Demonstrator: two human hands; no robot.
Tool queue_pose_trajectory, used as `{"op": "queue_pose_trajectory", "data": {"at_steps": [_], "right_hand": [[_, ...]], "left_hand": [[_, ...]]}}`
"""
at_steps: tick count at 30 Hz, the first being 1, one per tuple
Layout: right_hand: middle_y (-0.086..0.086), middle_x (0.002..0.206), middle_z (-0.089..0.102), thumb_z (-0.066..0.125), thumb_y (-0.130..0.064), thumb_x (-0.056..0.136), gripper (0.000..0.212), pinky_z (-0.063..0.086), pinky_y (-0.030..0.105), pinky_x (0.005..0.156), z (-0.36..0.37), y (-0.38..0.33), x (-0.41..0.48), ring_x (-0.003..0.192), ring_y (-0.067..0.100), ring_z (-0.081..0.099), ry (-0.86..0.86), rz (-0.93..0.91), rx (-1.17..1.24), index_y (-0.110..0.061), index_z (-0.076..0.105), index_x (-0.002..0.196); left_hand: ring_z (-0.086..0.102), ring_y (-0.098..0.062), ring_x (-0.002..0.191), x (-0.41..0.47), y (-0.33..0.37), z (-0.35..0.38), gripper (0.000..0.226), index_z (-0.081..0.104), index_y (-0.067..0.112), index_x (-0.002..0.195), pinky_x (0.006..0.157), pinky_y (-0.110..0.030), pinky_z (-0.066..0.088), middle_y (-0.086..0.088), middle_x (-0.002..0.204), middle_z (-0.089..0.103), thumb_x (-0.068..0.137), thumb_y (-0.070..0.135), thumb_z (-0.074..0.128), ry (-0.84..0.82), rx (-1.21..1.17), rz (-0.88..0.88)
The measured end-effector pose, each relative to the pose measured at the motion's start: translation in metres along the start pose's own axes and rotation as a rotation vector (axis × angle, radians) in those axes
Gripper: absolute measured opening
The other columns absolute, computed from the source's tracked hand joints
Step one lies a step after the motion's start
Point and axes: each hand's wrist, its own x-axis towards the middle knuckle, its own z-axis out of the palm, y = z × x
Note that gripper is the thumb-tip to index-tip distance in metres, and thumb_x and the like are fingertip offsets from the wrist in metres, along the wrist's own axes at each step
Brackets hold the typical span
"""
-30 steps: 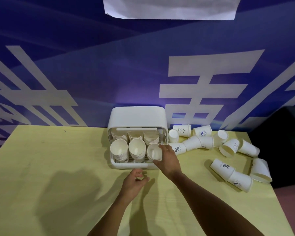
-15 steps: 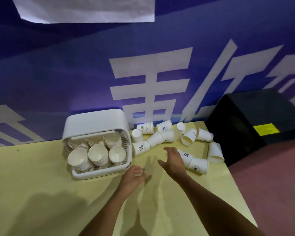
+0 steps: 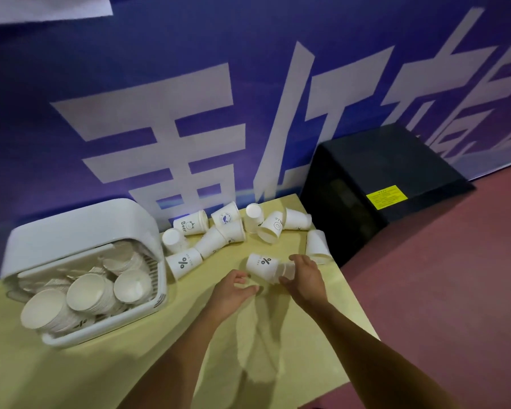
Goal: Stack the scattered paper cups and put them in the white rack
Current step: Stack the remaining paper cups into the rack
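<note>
We log white rack (image 3: 80, 228) — plain, no print. Cup stacks (image 3: 89, 293) inside rack: white, plain interiors. Scattered cups (image 3: 219, 231) white with small dark prints: one cup (image 3: 183, 262) with black "%" mark, another "%" cup (image 3: 261, 263), "Beer" cup (image 3: 189, 226) with outline drawing. Table (image 3: 130, 364) pale yellow. Backdrop (image 3: 248, 84) deep blue-purple with big white characters. Box (image 3: 390, 178) black — yellow label (image 3: 386, 197). Floor (image 3: 455, 290) reddish-brown.
</note>
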Motion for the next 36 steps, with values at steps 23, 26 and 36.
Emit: {"op": "queue_pose_trajectory", "data": {"at_steps": [23, 26, 36], "right_hand": [[0.006, 0.133, 0.051, 0.075, -0.032, 0.078, 0.073, 0.045, 0.037, 0.1, -0.005, 0.07, 0.024, 0.122, 0.026, 0.049, -0.172, 0.012, 0.103, -0.016, 0.045, 0.142], [0.006, 0.132, 0.048, 0.074, -0.037, 0.08, 0.075, 0.045, 0.035, 0.097, -0.01, 0.067, 0.025, 0.12, 0.024, 0.049, -0.158, -0.007, 0.134, -0.013, 0.041, 0.143], [0.004, 0.13, 0.045, 0.073, -0.044, 0.08, 0.075, 0.05, 0.037, 0.088, -0.012, 0.039, 0.026, 0.113, 0.024, 0.053, -0.113, -0.069, 0.146, -0.014, 0.04, 0.14]], "left_hand": [[0.013, -0.025, 0.146, 0.075, 0.038, 0.064, 0.076, 0.032, 0.046, 0.147, 0.113, -0.045, 0.022, 0.013, 0.158, 0.024, 0.082, 0.033, 0.071, 0.051, 0.844, 0.113], [0.023, -0.024, 0.137, 0.074, 0.035, 0.069, 0.074, 0.037, 0.044, 0.143, 0.108, -0.041, 0.024, 0.007, 0.144, 0.039, 0.078, 0.034, 0.071, 0.098, 0.894, 0.109], [0.039, -0.024, 0.121, 0.041, 0.013, 0.052, 0.061, 0.044, 0.028, 0.128, 0.094, -0.038, 0.031, 0.001, 0.124, 0.048, 0.074, 0.043, 0.069, 0.2, 0.838, -0.072]]}}
